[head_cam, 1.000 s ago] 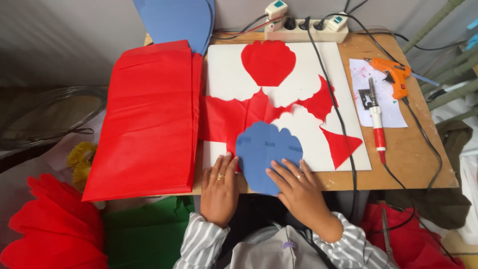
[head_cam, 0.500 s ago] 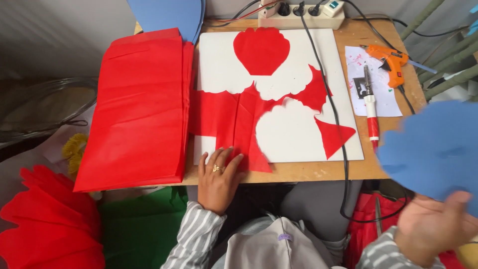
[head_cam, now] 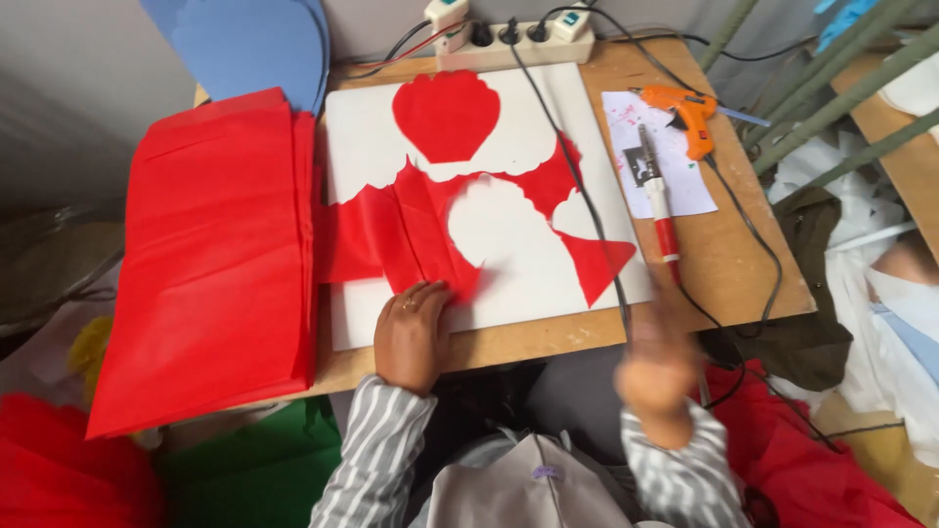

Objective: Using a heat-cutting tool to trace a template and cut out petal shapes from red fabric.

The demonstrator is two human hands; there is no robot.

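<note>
Wooden tabletop (head_cam: 724, 264) is seen from above, with a white board (head_cam: 518, 274) laid across it. The left hand (head_cam: 413, 332) is laid flat, fingers spread, on the near end of a cut sheet of red paper (head_cam: 411, 230) lying on the board. The right hand (head_cam: 657, 367) is blurred at the tabletop's near edge; whether it is open or closed cannot be told. Beyond the right hand, a red-handled tool (head_cam: 659, 210) and an orange glue gun (head_cam: 685, 110) are seen. Left of the left hand, a stack of red tissue paper (head_cam: 210, 264) is spread.
</note>
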